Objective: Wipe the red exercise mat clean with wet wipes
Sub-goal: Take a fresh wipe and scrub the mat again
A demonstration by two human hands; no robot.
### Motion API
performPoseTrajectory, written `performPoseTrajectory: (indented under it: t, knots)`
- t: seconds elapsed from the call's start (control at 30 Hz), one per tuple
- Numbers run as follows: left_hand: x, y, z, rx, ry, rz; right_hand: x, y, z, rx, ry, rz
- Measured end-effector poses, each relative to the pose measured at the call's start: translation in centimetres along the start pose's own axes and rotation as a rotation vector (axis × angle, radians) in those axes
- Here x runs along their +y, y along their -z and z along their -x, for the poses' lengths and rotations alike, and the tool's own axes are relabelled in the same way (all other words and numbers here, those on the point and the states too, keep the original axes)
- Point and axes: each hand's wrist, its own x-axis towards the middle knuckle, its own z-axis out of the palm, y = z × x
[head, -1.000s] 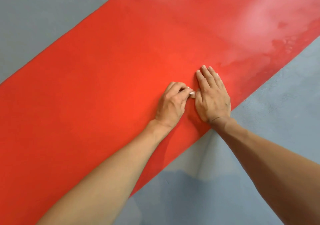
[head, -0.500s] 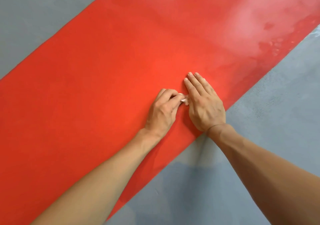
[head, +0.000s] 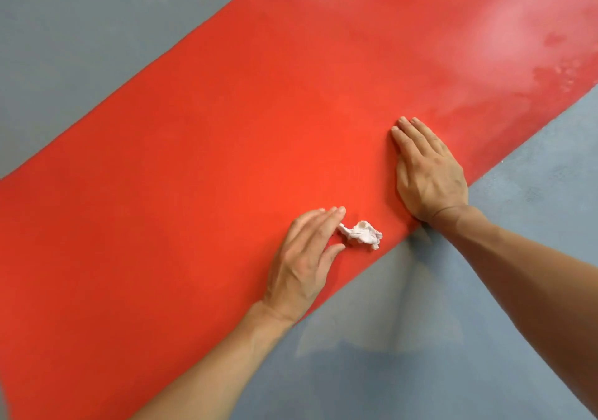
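Resting flat on mat (head: 194, 160), right hand (head: 427, 173), left hand (head: 304, 258) beside wipe (head: 362, 233)

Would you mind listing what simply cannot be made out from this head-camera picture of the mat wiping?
- Red mat: both ends are cut off by the frame edges, so its full length is unknown.
- Left hand: whether its fingertips touch the crumpled wet wipe is too fine to tell.
- Right hand: the palm lies face down, hiding the mat beneath.
- Far right of the mat: glare washes it out, so wet or dirty is unclear.
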Motion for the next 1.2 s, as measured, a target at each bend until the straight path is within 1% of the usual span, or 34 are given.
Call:
performPoseTrajectory:
  t: [0.07, 0.13, 0.17, 0.23, 0.27, 0.37, 0.4, 0.5, 0.53, 0.6, 0.63, 0.67, 0.7, 0.73, 0.8, 0.83, 0.87, 0.9, 0.93, 1.0, 1.07, 1.1, 1.13, 1.17, 1.2]
  knots:
    - [-1.9, 1.3, 1.3, 0.044, 0.184, -0.233, -0.2, 0.0, 0.0, -0.022, -0.011, 0.002]
    - [-3.6, 1.7, 2.2, 0.001, 0.355, -0.44, -0.8, 0.3, 0.0, -0.03, -0.03, -0.012]
    - [-4.1, 1.5, 2.7, -0.036, 0.391, -0.485, -1.4, 0.5, 0.2, -0.018, -0.055, -0.035]
    - [-4.8, 1.1, 3.1, -0.062, 0.394, -0.537, -3.6, 1.3, 1.6, 0.033, -0.089, -0.12]
    - [-4.9, 1.0, 3.0, -0.064, 0.395, -0.545, -5.0, 1.7, 2.8, 0.037, -0.077, -0.164]
    - [-4.7, 1.0, 3.1, -0.079, 0.412, -0.559, -8.5, 2.9, 8.1, -0.032, 0.059, -0.28]
    - [-4.6, 0.9, 3.2, -0.076, 0.416, -0.561, -9.3, 3.0, 9.7, -0.046, 0.073, -0.307]
    - [-4.8, 1.0, 3.0, -0.074, 0.413, -0.556, -12.0, 2.1, 12.3, -0.036, 0.001, -0.342]
    - [-4.8, 1.1, 3.0, -0.072, 0.41, -0.561, -13.4, 1.6, 12.8, -0.045, 0.024, -0.356]
    - [-4.7, 1.2, 3.0, -0.082, 0.408, -0.571, -15.3, 1.2, 13.5, -0.12, 0.175, -0.359]
    - [-4.7, 1.3, 2.9, -0.086, 0.409, -0.576, -14.8, 1.4, 13.0, -0.151, 0.247, -0.348]
    - [-4.6, 1.3, 2.9, -0.086, 0.412, -0.581, -13.5, 1.5, 12.1, -0.152, 0.273, -0.328]
    - [-4.6, 1.4, 2.9, -0.086, 0.413, -0.585, -11.8, 1.7, 10.8, -0.126, 0.241, -0.307]
    - [-4.5, 1.4, 2.9, -0.085, 0.414, -0.586, -9.7, 2.0, 9.3, -0.076, 0.15, -0.281]
    - [-4.5, 1.4, 2.8, -0.077, 0.413, -0.583, -5.5, 2.6, 6.3, 0.069, -0.126, -0.229]
    - [-4.5, 1.4, 2.8, -0.075, 0.413, -0.584, -4.6, 2.6, 5.5, 0.123, -0.241, -0.21]
    - [-4.6, 1.4, 2.8, -0.077, 0.414, -0.586, -5.1, 2.5, 5.5, 0.149, -0.295, -0.202]
    - [-4.6, 1.4, 2.8, -0.08, 0.417, -0.587, -6.4, 2.2, 6.1, 0.135, -0.283, -0.214]
    - [-4.5, 1.4, 2.8, -0.079, 0.418, -0.589, -8.4, 1.8, 7.1, 0.09, -0.214, -0.249]
    - [-4.5, 1.3, 2.8, -0.072, 0.413, -0.592, -12.4, 1.2, 9.6, -0.048, -0.001, -0.342]
    - [-4.5, 1.3, 2.8, -0.07, 0.409, -0.59, -13.6, 1.5, 10.8, -0.155, 0.157, -0.361]
    - [-4.5, 1.3, 2.8, -0.072, 0.412, -0.59, -12.6, 1.7, 10.1, -0.161, 0.185, -0.357]
    - [-4.5, 1.3, 2.8, -0.077, 0.414, -0.591, -11.0, 2.0, 9.0, -0.133, 0.175, -0.343]
    - [-4.5, 1.3, 2.8, -0.082, 0.417, -0.592, -9.1, 2.3, 7.8, -0.081, 0.122, -0.327]
    - [-4.5, 1.3, 2.7, -0.085, 0.419, -0.592, -7.0, 2.6, 6.5, -0.009, 0.026, -0.302]
